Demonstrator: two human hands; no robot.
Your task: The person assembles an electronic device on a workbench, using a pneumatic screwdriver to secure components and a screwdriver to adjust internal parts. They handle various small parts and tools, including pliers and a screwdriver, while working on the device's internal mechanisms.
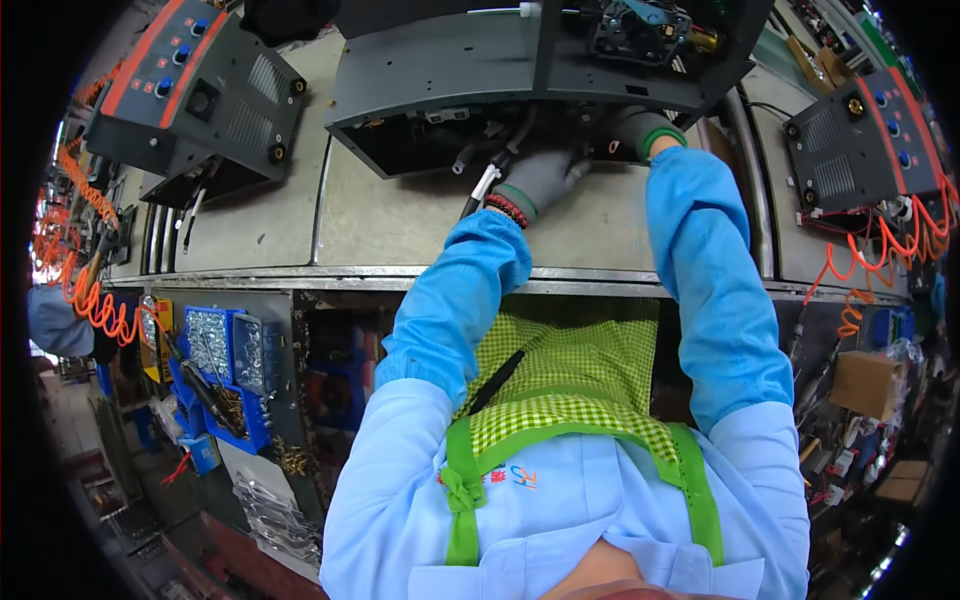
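A large dark grey metal machine housing [440, 85] lies on the workbench in front of me, its near side open. My left hand [545, 182], in a grey glove, reaches into the lower edge of that opening. Its thumb shows, but the other fingers vanish in the shadow. Farther right, my right hand [638, 132], gloved in grey with a green cuff, is also partly inside the housing, fingers hidden. Beside my left wrist hangs a black cable with a white sleeve [483, 186]. An electrical assembly [645, 35] sits in the housing's far right compartment.
Similar machines with orange-edged panels stand at the left [195, 95] and the right [860, 140]. Coiled orange air hoses [100, 310] hang at both sides. Blue bins of screws [212, 345] sit below the bench edge [360, 278] at left; a cardboard box [864, 385] is at lower right.
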